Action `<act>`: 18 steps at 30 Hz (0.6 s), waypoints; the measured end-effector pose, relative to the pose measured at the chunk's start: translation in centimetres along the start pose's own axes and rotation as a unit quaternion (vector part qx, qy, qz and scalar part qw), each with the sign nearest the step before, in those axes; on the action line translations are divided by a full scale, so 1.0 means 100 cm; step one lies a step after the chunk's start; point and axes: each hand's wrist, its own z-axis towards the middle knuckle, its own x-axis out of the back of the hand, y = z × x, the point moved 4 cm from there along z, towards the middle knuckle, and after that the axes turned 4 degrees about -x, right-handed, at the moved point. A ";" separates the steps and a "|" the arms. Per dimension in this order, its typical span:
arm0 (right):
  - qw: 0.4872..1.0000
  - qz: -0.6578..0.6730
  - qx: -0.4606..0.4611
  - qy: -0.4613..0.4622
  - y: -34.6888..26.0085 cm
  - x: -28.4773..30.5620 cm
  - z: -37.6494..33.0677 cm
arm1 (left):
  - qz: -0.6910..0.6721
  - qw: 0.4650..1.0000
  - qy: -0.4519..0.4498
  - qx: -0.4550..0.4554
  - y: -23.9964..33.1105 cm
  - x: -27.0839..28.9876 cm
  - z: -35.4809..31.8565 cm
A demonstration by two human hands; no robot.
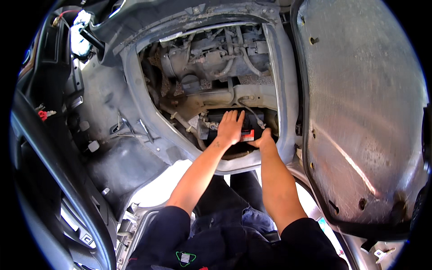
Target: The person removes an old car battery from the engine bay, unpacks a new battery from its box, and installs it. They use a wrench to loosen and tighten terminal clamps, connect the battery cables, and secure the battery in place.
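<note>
A black car battery (258, 135) with a red and white label (247, 135) sits low in the near part of an open engine bay. My left hand (230, 128) lies flat across its top, fingers stretched out toward the far side. At the battery's near right corner is my right hand (265, 137), its thumb turned in along the near edge and its other fingers partly hidden; it seems to grip that corner. Beside the right hand, a cable ends in a metal clamp (261, 124). Another metal clamp (213, 126) shows left of my left hand.
The grey frame (286, 90) of the opening rings the bay. Beyond the battery stands the engine (202, 60) with hoses, behind a metal crossbeam (211, 97). A raised metal panel (360, 108) is on the right. At the left are a steering wheel (58, 175) and pedals (93, 146).
</note>
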 end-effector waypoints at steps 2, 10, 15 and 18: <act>0.996 0.018 0.036 -0.075 0.010 -0.009 0.004 | -0.044 0.995 0.084 0.036 -0.002 -0.013 0.000; 0.995 0.046 0.064 -0.055 0.007 0.005 0.037 | -0.049 0.989 0.136 0.039 0.008 -0.007 -0.003; 0.991 0.067 0.088 0.070 0.002 -0.009 0.022 | -0.064 0.992 0.095 0.049 -0.004 -0.008 0.011; 0.974 -0.037 0.214 -0.065 -0.001 -0.002 0.015 | -0.043 0.995 0.069 0.064 -0.018 0.005 0.010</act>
